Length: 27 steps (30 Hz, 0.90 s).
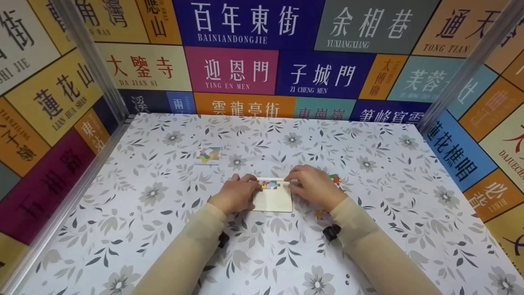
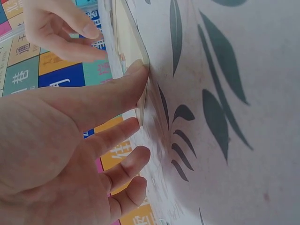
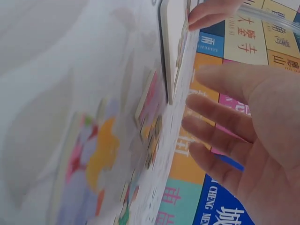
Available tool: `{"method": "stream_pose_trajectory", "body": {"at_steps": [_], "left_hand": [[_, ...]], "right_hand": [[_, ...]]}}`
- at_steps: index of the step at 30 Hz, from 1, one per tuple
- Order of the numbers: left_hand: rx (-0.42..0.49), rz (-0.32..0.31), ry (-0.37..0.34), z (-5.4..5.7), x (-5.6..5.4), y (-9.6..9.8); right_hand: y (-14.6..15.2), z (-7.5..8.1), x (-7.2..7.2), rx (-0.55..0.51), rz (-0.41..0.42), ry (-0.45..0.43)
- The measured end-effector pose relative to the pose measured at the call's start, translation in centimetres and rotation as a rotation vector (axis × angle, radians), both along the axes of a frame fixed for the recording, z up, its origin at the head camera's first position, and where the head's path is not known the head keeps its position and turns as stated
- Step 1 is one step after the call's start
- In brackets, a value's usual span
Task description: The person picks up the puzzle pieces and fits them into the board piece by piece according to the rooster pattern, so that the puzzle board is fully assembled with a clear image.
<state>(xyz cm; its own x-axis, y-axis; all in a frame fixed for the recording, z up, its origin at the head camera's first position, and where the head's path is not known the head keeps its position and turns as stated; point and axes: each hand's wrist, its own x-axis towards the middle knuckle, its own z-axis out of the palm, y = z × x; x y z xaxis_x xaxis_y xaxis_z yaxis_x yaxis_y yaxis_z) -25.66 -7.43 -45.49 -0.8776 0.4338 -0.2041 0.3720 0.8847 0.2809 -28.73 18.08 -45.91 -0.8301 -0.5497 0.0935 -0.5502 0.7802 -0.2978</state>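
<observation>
A shallow wooden puzzle board (image 1: 273, 203) lies flat in front of me, with a few joined jigsaw pieces (image 1: 269, 184) along its far edge. My left hand (image 1: 237, 193) pinches the board's left side. In the left wrist view the thumb (image 2: 133, 77) lies on the rim and the index finger is at the board's edge, the other fingers loosely bent. My right hand (image 1: 315, 186) hovers by the far right corner. Its fingers (image 3: 220, 115) are extended and apart from the board in the right wrist view, with nothing seen between them.
Several loose jigsaw pieces (image 3: 89, 159) lie right of the board, partly hidden by my right arm in the head view. A small picture card (image 1: 209, 156) lies at the back left. Flowered cloth covers the table (image 1: 163, 229); sign-printed panels (image 1: 229, 69) stand around it.
</observation>
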Motion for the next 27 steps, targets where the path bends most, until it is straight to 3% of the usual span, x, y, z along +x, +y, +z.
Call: {"method": "stream_pose_trajectory", "body": {"at_steps": [10, 18, 27], "left_hand": [[0.024, 0.005, -0.005, 0.1, 0.1, 0.1], [0.022, 0.002, 0.002, 0.2, 0.1, 0.2], [0.022, 0.003, 0.006, 0.3, 0.2, 0.2]], "right_hand": [[2.6, -0.1, 0.8, -0.037, -0.112, -0.017], [4.5, -0.2, 0.5, -0.026, -0.140, 0.012], [6.0, 0.0, 0.5, -0.014, -0.185, -0.014]]}}
